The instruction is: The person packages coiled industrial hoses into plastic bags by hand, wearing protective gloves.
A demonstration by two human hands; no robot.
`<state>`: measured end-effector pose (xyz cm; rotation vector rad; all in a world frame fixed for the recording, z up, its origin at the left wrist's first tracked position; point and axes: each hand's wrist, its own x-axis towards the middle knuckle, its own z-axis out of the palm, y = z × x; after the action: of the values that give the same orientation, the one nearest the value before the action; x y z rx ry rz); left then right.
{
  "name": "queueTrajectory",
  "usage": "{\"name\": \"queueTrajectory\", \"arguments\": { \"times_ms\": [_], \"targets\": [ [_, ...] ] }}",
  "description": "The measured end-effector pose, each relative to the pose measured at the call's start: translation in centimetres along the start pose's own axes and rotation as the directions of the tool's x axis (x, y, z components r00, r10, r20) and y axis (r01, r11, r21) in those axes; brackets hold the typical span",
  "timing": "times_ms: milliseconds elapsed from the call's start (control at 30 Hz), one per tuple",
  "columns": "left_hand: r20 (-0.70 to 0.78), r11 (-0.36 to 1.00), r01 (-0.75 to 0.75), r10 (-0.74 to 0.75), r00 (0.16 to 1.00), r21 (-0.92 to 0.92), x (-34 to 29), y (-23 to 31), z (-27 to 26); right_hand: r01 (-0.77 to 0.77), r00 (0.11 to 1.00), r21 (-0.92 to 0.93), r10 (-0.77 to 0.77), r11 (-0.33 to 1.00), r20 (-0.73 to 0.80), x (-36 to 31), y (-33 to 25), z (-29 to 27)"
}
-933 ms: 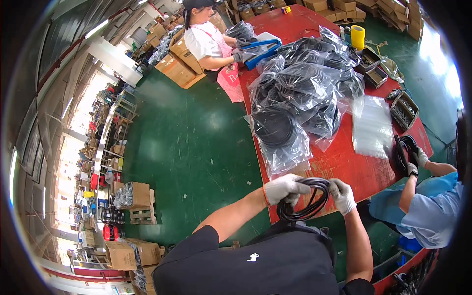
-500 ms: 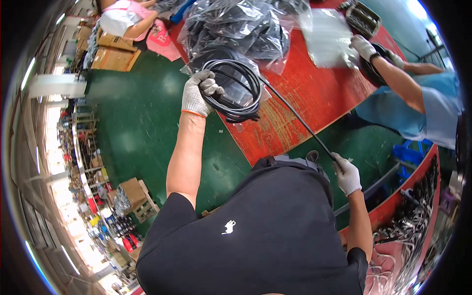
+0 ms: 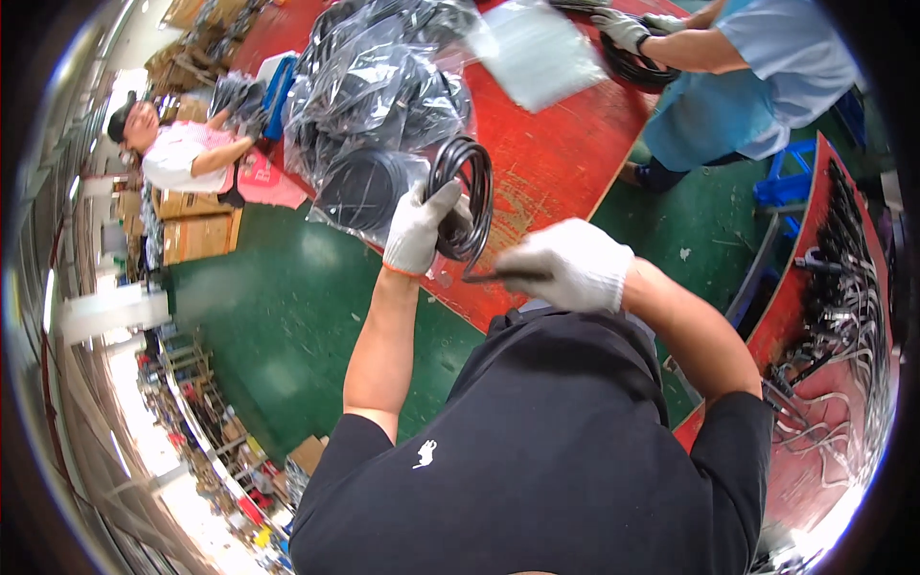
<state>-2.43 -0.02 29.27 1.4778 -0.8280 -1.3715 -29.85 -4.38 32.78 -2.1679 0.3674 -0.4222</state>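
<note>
My left hand (image 3: pixel 422 225), in a white knit glove, is closed round one side of a coiled black cable (image 3: pixel 476 182). The coil hangs upright above the near corner of the red table (image 3: pixel 537 158). A length of the cable runs from the bottom of the coil into my gloved right hand (image 3: pixel 575 264), which is closed on it just right of the coil and slightly blurred. Beyond my left hand, a clear plastic bag with a coiled black cable (image 3: pixel 362 187) lies on the table edge.
A heap of bagged black cables (image 3: pixel 383 96) covers the table's far left, beside clear plastic bags (image 3: pixel 539 53). A co-worker in blue (image 3: pixel 728 96) holds a black coil at the right; another person in pink (image 3: pixel 201 158) stands far left. A red bench (image 3: pixel 824 412) carries many cables.
My right hand has come up from the lower right to beside the coil, bringing the cable length with it. The coil has turned more edge-on, and the whole view has shifted.
</note>
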Motion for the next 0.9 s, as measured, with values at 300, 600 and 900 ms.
{"name": "queueTrajectory", "arguments": {
  "times_ms": [300, 600, 900],
  "targets": [
    [0.449, 0.971, 0.138, -0.036, 0.893, -0.197, -3.2, 0.4, 3.4, 0.13, 0.99, -0.085, -0.124, 0.988, 0.064, 7.3, 3.8, -5.6],
    [0.195, 0.682, 0.146, -0.005, 0.981, -0.716, -5.5, 2.0, -2.7, -0.167, 0.983, 0.251, 0.18, 0.953, -0.028, 4.8, 12.9, -3.4],
    [-0.268, 0.602, -0.104, -0.189, 0.945, -0.792, -3.6, -1.3, -9.6, -0.542, 0.833, -0.225, 0.553, 0.81, -0.015, -16.3, 6.6, 2.8]
  ]
}}
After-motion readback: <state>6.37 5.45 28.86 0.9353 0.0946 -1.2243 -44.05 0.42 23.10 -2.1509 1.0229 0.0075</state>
